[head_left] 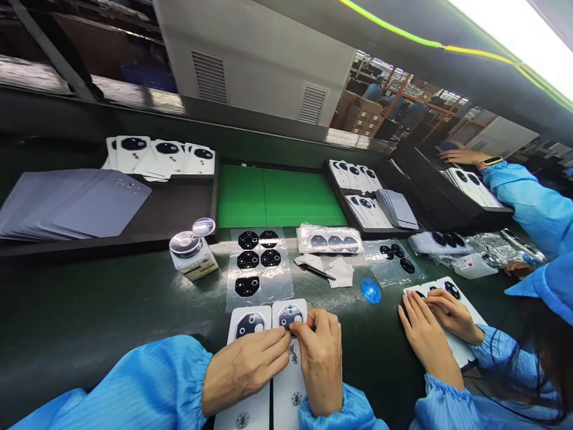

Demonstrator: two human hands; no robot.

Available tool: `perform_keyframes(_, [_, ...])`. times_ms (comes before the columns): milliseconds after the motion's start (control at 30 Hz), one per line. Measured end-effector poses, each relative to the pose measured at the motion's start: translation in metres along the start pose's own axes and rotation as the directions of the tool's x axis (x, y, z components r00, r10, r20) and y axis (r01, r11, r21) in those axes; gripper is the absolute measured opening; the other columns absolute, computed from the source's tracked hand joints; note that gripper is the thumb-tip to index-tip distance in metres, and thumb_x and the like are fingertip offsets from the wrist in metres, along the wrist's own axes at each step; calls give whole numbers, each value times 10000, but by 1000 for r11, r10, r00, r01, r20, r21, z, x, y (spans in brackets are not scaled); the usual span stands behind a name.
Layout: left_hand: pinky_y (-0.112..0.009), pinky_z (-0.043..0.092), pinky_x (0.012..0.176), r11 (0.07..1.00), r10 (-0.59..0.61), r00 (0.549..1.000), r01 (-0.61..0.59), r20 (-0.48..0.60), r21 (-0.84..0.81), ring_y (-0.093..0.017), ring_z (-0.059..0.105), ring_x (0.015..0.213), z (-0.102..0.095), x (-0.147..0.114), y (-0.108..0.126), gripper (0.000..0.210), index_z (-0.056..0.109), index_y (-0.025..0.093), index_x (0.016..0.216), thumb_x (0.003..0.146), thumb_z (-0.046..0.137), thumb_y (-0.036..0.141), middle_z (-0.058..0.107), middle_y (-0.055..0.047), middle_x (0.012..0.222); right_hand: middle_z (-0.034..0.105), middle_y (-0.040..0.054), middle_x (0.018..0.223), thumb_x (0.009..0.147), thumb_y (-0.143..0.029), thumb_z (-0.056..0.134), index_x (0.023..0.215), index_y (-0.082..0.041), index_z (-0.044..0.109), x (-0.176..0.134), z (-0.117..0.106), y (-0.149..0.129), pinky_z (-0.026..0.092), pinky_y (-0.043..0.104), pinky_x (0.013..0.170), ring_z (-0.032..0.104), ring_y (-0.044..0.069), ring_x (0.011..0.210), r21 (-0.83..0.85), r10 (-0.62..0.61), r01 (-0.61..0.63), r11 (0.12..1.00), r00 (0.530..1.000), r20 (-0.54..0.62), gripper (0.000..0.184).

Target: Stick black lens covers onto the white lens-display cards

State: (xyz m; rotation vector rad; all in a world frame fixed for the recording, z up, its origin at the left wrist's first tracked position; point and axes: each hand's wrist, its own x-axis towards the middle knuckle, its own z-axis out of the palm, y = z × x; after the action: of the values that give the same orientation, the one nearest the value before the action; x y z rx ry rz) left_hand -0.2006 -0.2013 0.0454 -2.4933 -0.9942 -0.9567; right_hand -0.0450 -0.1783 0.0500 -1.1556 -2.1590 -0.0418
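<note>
Two long white panels (286, 382) lie side by side in front of me, with small dark printed marks. The left panel bears a dark octagonal disc (249, 325) with round holes near its top. On the right panel lies a similar dark octagonal sticker (289, 315). My left hand (250, 365) reaches across from the left, its fingers closed together at the sticker's lower edge. Thumb and fingers of my right hand (320, 361) pinch at the same lower edge, almost touching the left fingertips. Those fingertips hide part of the sticker.
Beyond my hands lie a clear sheet with dark stickers (248, 260), tweezers (316, 270), white wipes (341, 273), a blue disc (370, 291) and a bottle (190, 254). Black trays (179, 203) hold panels. A co-worker's hands (425, 328) work on panels at right; another arm (514, 179) reaches behind.
</note>
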Motion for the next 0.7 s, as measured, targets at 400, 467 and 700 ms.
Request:
perform_keyframes(400, [-227,554,736,1000,5,1000,-5,-21,-6,-121,694,759,1,-5,2,526,614,101,752,996,156,17,729,-48,829,526,19,751,894,-195,536,715,-223,672,4,0,19,434,271,626,515,160,712,369,236,-270,889,962,134,226])
perform_keyframes(467, [-228,557,752,1000,9,1000,-9,-26,-1,-126,700,788,-1,-5,1,509,618,98,760,996,175,15,737,-52,859,562,14,743,880,-268,555,736,-221,689,8,-3,26,464,261,630,549,151,699,533,394,-436,725,898,197,203])
perform_keyframes(700, [-220,556,779,999,35,998,-35,-53,12,-124,713,815,-13,-7,-7,450,614,93,820,1006,210,27,752,-44,872,643,31,703,718,-512,703,768,-185,739,8,2,31,519,272,581,569,144,610,710,599,-656,257,685,416,333])
